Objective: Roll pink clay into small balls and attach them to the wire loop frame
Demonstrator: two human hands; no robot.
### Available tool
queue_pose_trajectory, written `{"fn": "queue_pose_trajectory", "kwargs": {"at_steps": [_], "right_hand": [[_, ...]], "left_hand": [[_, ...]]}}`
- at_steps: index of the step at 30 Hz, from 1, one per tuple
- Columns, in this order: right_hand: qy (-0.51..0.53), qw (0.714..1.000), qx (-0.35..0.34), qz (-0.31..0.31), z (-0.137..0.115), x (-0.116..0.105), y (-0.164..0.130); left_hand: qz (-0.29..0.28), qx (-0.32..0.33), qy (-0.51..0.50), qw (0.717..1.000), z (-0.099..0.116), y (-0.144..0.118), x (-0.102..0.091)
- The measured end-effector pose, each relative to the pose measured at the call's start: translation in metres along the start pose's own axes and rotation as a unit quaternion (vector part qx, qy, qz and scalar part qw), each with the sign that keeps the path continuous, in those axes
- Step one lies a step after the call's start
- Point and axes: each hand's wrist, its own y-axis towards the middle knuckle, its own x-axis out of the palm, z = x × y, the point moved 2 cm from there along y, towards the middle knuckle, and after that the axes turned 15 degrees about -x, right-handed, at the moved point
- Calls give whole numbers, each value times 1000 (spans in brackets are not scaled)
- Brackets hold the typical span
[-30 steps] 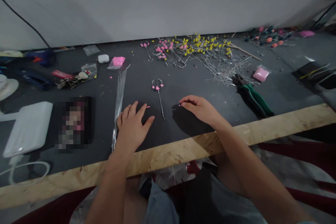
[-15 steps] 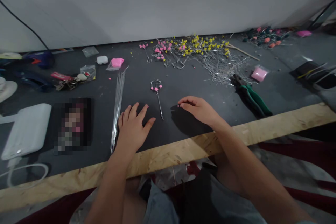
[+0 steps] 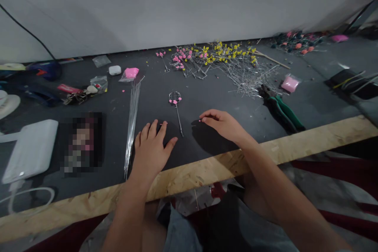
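Left hand (image 3: 153, 145): palm down, fingers spread, gripping nothing; pink strip (image 3: 161, 124) under index finger. Light, even pressure probably best for thin strip. Right hand (image 3: 223, 123): thumb and forefinger pinched on pink bit (image 3: 200, 121). Wire wand (image 3: 178, 119), pink-dotted: on table (image 3: 203, 92), between hands. Beyond: yellow-tipped wires (image 3: 228, 53).

White power bank (image 3: 32, 147), lay near left, white cable (image 3: 50, 189) attached | blurred dark-edged item (image 3: 99, 141), lay beside it | keys (image 3: 73, 98) with red tag (image 3: 69, 88), lay behind | small white case (image 3: 115, 70), sat near clear bag (image 3: 101, 61)
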Motion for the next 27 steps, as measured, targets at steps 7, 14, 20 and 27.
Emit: {"fn": "queue_pose_trajectory", "kwargs": {"at_steps": [7,14,20,27], "right_hand": [[-2,1000,-4,1,3,0,1],[-1,1000,-11,0,1,0,0],[-3,1000,-17,5,5,-1,0],[-8,1000,-9,1,5,-1,0]], "left_hand": [[14,-4,-5,1000,7,10,3],[-6,8,1,1000,6,-5,-2],[-1,-4,-21,1000,9,8,-2],[-24,-11,-120,992,-3,22,-6]]}}
